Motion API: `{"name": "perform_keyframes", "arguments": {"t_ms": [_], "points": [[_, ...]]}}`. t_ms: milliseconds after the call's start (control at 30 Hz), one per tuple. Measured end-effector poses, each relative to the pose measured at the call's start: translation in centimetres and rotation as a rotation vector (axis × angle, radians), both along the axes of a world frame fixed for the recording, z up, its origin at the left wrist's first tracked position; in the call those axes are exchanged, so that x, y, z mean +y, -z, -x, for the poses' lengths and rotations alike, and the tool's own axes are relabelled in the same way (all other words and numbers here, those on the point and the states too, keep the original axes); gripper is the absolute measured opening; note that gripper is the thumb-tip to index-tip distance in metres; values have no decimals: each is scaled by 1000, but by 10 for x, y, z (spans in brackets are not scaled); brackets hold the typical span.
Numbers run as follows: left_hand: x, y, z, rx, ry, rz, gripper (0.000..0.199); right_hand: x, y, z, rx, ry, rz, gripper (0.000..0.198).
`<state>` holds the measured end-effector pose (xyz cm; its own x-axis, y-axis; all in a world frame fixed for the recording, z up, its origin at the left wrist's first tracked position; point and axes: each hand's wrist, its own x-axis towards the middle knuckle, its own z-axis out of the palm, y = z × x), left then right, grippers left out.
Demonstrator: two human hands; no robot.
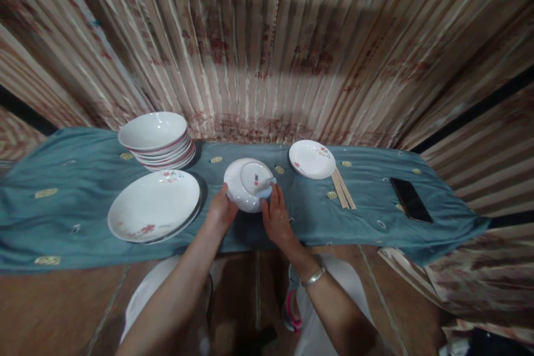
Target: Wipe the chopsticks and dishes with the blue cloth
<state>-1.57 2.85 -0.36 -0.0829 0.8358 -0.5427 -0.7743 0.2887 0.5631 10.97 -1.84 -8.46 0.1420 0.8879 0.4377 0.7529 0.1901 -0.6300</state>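
A: Dead centre of the frame: a glossy white round ceramic bowl (pixel 244 189), its underside and foot ring turned up to us!

B: Which grip is nearer?

A: Neither, both are on it! The left grip (pixel 221 209) holds the lower-left rim, its fingers mostly hidden. The right grip (pixel 277 217) curls at the lower right, touching a small pale-blue item (pixel 265 187) against the base; pinched or merely pressed, I can't tell.

B: Long axis?

A: None to speak of, it's round, squarely between the two, just up the frame from the wrists.

B: And the edges?

A: The near edge of the teal, yellow-patterned cloth-covered surface (pixel 311 217) runs right below. Centre left, a large white floral plate (pixel 154 208) hems that side, with a stack of white red-rimmed dishes (pixel 158 136) above it.

B: Where's the room?

A: Right of centre! Cloth shows below the small white floral plate (pixel 311 158), as far as the pale wooden chopsticks (pixel 343 189).
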Motion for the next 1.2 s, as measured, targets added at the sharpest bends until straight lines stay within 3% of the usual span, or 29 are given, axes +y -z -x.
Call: {"name": "perform_keyframes", "arguments": {"t_ms": [533, 733, 1200], "points": [[1, 1, 1, -5, -21, 22, 34, -34, 1, 13, -182, -123, -30, 66], [0, -1, 0, 1, 1, 4, 36, -37, 5, 20, -275, -174, -50, 75], [1, 4, 2, -29, 4, 2, 34, -36, 7, 24, -328, -213, -103, 72]]}}
